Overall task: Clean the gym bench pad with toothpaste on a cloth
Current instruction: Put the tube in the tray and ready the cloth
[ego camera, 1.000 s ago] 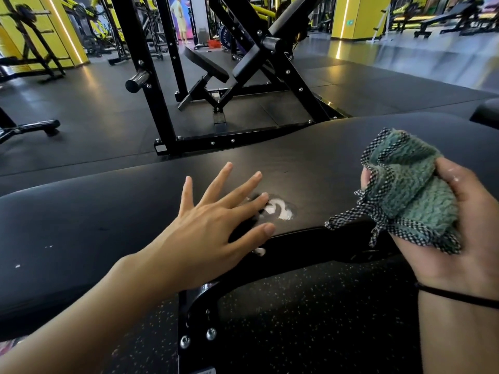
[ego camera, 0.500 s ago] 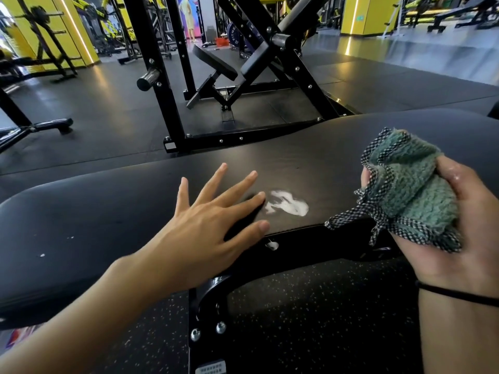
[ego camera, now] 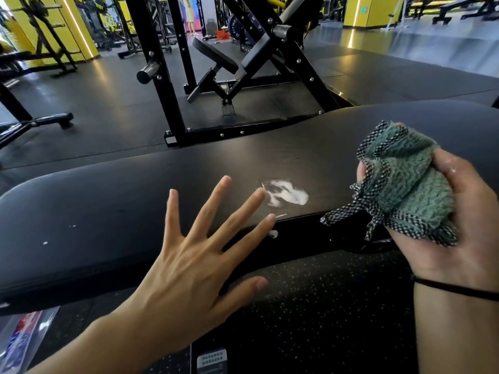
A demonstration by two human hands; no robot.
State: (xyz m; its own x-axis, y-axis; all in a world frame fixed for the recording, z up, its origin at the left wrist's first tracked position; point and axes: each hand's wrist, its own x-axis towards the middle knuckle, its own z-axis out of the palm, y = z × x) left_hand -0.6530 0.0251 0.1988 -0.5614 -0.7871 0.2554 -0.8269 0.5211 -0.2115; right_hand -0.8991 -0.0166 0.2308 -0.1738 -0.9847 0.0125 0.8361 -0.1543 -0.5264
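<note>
Black gym bench pad (ego camera: 108, 201), white toothpaste smear (ego camera: 287, 196) near front edge, possibly flecks elsewhere

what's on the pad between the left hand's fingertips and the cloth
A white toothpaste smear on the bench pad, just past the fingertips of the left hand, then bare pad up to the cloth, in the head view.

Open pad (ego camera: 270, 157) beyond toothpaste smear (ego camera: 287, 196)

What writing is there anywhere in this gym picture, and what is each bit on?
"FITNE", rest cut off: purple weight plate.
Too small to read: sticker on the bench frame.
Too blurred to read: red-and-blue packet, bottom left.
</note>
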